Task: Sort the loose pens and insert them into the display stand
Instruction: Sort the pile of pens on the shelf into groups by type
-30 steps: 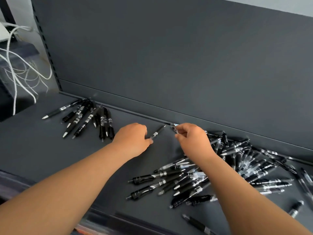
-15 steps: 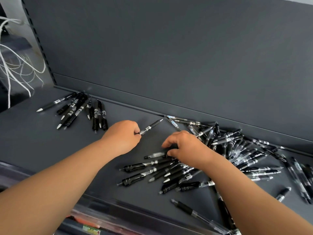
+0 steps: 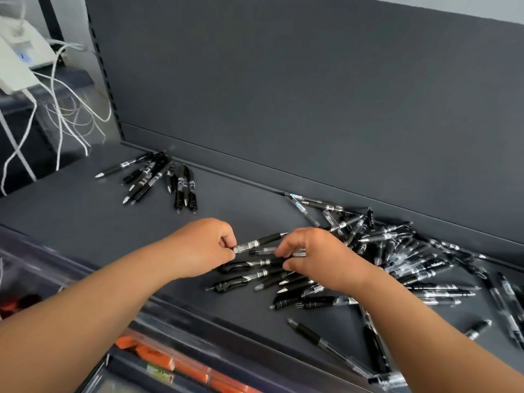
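My left hand (image 3: pixel 202 248) pinches the clear end of a black pen (image 3: pixel 259 241) that points right and away. My right hand (image 3: pixel 317 258) sits just right of it, fingers curled round a second clear-barrelled pen (image 3: pixel 266 251) lifted from the pile. A big loose heap of black pens (image 3: pixel 397 259) spreads over the right half of the dark grey shelf (image 3: pixel 85 222). A small sorted bunch of black pens (image 3: pixel 158 177) lies at the back left. No display stand is in view.
The grey back panel (image 3: pixel 283 95) rises right behind the pens. White cables (image 3: pixel 65 109) and a white device (image 3: pixel 19 61) hang at the far left. Below the shelf's front edge are clear bins with orange packets (image 3: pixel 170 361). A stray pen (image 3: pixel 320 338) lies near the front edge.
My right hand dipped into the heap, picked up a pen and brought it toward my left hand. My left hand kept its pen and drew nearer the heap.
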Tool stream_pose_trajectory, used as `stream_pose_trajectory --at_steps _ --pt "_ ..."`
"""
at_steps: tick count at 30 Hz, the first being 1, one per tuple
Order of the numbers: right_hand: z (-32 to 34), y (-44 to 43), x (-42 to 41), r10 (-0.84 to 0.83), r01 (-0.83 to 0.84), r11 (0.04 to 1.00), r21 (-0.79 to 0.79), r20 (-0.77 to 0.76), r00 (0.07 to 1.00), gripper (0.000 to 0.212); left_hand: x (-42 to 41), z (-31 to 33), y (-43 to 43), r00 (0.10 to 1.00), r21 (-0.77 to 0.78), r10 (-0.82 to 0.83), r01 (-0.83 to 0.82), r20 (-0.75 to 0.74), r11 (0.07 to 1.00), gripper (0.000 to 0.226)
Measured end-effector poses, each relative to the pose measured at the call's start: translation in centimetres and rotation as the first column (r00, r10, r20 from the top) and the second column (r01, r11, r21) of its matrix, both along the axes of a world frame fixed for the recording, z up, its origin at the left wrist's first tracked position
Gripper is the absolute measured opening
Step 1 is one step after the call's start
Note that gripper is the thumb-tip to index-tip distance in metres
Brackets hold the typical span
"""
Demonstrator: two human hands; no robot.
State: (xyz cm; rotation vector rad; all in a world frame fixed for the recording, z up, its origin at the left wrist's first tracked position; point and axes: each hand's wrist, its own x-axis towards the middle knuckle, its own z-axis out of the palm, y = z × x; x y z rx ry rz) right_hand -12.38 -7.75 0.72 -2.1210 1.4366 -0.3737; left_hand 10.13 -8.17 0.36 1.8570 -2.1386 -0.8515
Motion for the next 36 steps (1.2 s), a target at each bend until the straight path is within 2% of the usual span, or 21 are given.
stream_pose_trajectory --at_steps 5,8,10,16,22,31,34,36 --pt "-0.4 0.7 -0.2 0.036 -0.037 0.999 -0.029 -0.023 0.999 0.018 -0.3 -0.4 1.2 0.999 0.059 -0.001 -0.002 0.051 0.998 0.014" --pt "-0.8 0.9 -0.4 0.069 -0.072 0.996 -0.043 -0.061 0.996 0.017 -0.8 0.0 2.0 0.993 0.109 -0.025 0.013 0.112 0.994 0.047" --pt "-0.9 1.0 -0.4 0.09 -0.096 0.994 -0.056 -0.089 0.992 0.016 -1.3 0.2 2.3 0.981 0.095 -0.034 0.016 0.189 0.995 0.057" --pt "-1.0 0.8 -0.1 0.137 -0.15 0.986 -0.078 -0.152 0.979 0.023 -1.8 0.1 2.3 0.979 0.062 0.036 -0.05 0.199 0.997 0.037" --pt "-0.9 0.5 0.4 0.169 -0.181 0.982 -0.049 -0.188 0.967 0.028 -1.0 -0.2 2.1 0.988 -0.018 0.104 -0.102 0.118 0.995 0.02" --pt "-1.2 0.6 1.7 0.211 -0.248 0.965 -0.088 -0.304 0.929 0.016 0.5 -0.8 1.4 0.993 0.045 0.115 -0.115 0.009 0.992 0.024" --pt "-1.3 0.2 2.5 0.213 -0.24 0.966 -0.099 -0.23 0.95 0.012 1.5 -1.0 1.1 0.991 0.054 0.126 -0.124 -0.033 0.991 0.021" --pt "-1.0 -0.5 3.2 0.16 -0.165 0.982 -0.096 -0.057 0.985 0.01 2.4 -0.7 0.8 0.985 0.057 0.152 -0.148 -0.083 0.987 0.017"
